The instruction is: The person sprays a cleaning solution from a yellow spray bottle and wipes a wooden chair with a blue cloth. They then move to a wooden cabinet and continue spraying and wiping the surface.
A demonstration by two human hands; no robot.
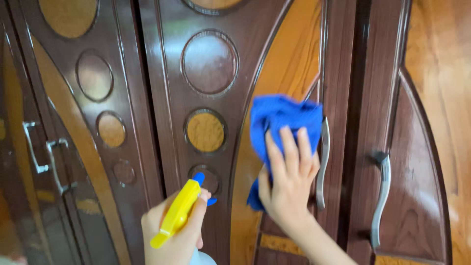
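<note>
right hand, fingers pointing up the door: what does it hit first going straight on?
Probably only more blue cloth, already under the right hand; past its top edge, the orange door panel. The curved metal handle lies just right of that line.

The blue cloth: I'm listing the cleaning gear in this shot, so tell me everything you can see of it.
The blue cloth looks like soft microfibre, bright blue, crumpled rather than folded. The right hand presses it flat against the glossy wooden cabinet door, fingers spread over its lower half. Its upper part bunches above the fingertips, and one corner hangs below the palm. Its right edge reaches the curved metal handle. Whether it is damp cannot be told.
</note>
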